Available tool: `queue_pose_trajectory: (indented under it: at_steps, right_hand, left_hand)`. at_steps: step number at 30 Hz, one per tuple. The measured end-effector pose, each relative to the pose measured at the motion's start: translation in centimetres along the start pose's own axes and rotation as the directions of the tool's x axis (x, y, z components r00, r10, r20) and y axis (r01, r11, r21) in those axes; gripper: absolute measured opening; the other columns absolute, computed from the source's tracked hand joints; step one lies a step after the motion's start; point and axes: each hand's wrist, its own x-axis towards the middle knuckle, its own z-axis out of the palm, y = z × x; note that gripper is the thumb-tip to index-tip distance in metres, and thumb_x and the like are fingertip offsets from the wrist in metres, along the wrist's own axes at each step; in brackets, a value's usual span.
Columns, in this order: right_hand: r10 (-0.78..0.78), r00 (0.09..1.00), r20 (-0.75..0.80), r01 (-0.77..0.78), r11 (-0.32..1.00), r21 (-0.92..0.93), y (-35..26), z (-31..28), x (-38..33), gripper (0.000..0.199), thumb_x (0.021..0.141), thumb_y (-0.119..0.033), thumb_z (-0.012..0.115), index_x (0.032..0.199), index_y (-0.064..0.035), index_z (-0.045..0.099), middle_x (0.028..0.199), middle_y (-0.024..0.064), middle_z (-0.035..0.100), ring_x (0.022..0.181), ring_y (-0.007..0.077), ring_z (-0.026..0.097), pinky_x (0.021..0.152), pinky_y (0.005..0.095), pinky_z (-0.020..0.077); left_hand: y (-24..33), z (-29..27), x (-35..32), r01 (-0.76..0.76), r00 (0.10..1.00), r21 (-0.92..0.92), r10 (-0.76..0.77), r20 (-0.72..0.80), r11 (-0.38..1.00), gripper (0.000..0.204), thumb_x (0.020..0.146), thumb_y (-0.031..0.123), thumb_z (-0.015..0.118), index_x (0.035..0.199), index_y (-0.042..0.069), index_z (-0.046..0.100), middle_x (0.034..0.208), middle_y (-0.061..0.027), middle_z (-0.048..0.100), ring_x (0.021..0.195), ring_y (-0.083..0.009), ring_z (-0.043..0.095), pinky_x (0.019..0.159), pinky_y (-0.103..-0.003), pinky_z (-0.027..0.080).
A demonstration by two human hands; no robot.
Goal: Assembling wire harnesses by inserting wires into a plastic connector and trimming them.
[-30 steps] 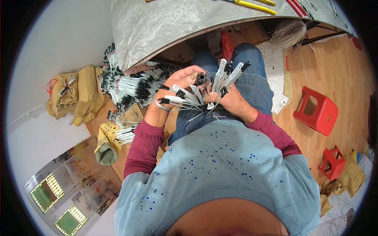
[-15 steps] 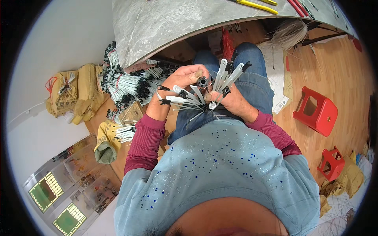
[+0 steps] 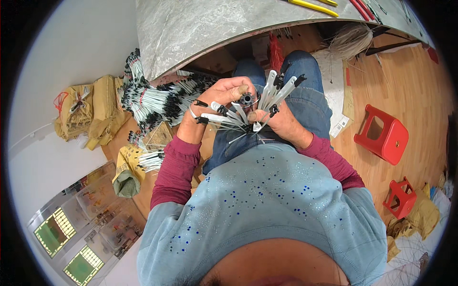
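Above my lap is a frame of white flat ribs (image 3: pixel 273 90) with black end pieces, fanned out around a round black hub (image 3: pixel 246 99) with a hole in it; it looks like an umbrella frame. My left hand (image 3: pixel 228 91) is closed on the hub, thumb at its upper left edge. From the other side my right hand (image 3: pixel 281 120) grips the ribs, its thumb pressed in just below the hub. More ribs with black tips (image 3: pixel 214 119) spread toward my left wrist. Fingers behind the ribs are hidden.
A grey stone-patterned table (image 3: pixel 200 33) stands ahead, yellow-handled tool (image 3: pixel 315 8) on top. Bundles of white-and-black ribs (image 3: pixel 157 102) and brown sacks (image 3: pixel 76 112) lie at left. Two red stools, a bigger one (image 3: pixel 389 140) and a smaller one (image 3: pixel 401 198), stand at right.
Almost nothing differs: the hub and the nearby ribs have shifted very slightly to the right. Both hands keep their hold.
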Motion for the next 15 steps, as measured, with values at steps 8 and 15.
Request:
queue_pose_trajectory:
  at_steps: [8, 15]
  right_hand:
    - [0.009, 1.0, -0.001, -0.008, 0.997, 0.079, -0.1, 0.1, -0.2, 0.03, 0.09, -0.018, 0.067, 0.113, -0.0001, 0.063, 0.098, 0.0059, 0.07, 0.09, 0.0126, 0.063, 0.082, 0.0298, 0.0527]
    - [0.009, 0.999, -0.034, -0.007, 0.999, 0.053, 0.4, -0.5, 0.2, 0.027, 0.089, -0.018, 0.069, 0.109, -0.001, 0.062, 0.097, 0.0038, 0.067, 0.089, 0.0112, 0.062, 0.08, 0.0289, 0.0526]
  left_hand:
    - [0.2, 0.5, -0.3, -0.139, 0.979, 0.291, 0.176, -0.107, 0.947, 0.03, 0.098, 0.027, 0.062, 0.106, -0.001, 0.067, 0.089, -0.0027, 0.062, 0.083, -0.0107, 0.056, 0.077, -0.027, 0.046]
    - [-1.0, 2.6, -3.0, -0.113, 0.877, 0.103, 0.148, -0.458, 0.988, 0.099, 0.089, 0.079, 0.036, 0.147, -0.001, 0.039, 0.113, -0.0137, 0.066, 0.099, -0.0178, 0.063, 0.088, -0.03, 0.051]
